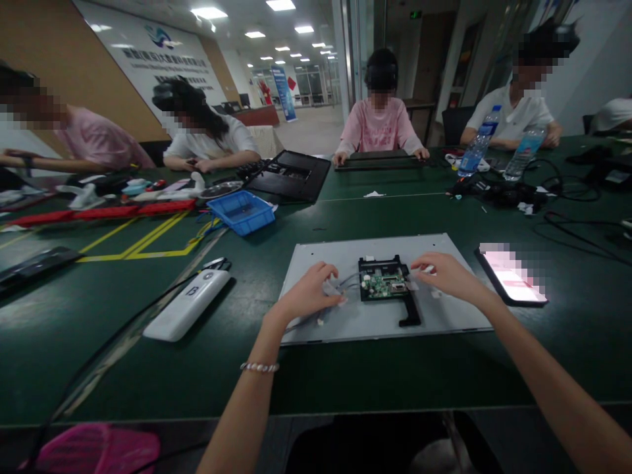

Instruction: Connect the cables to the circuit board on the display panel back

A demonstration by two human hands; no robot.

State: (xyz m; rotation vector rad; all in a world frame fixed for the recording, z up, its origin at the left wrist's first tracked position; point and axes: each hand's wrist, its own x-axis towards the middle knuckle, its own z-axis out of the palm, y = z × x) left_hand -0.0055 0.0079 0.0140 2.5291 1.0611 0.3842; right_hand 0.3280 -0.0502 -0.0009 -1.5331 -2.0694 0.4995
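Note:
A green circuit board (pixel 384 284) in a black plastic frame (pixel 409 308) lies on a flat light-grey panel (pixel 345 326) in front of me. Grey cables (pixel 349 282) run from the board's left side toward my left hand (pixel 309 289). That hand is curved over the panel with thumb and fingers apart, beside a whitish translucent piece (pixel 330 287). At the board's right edge, my right hand (pixel 447 273) has its fingertips drawn together. A small clear strip (pixel 411 283) shows just below them; whether they grip it is unclear.
A white power bank (pixel 190 303) with a cable lies left of the panel, a lit phone (pixel 513 276) right. Beyond are a blue tray (pixel 241 212), a black casing (pixel 291 174) and water bottles (pixel 480 141). Several people sit around the table. A pink basket (pixel 99 447) stands below.

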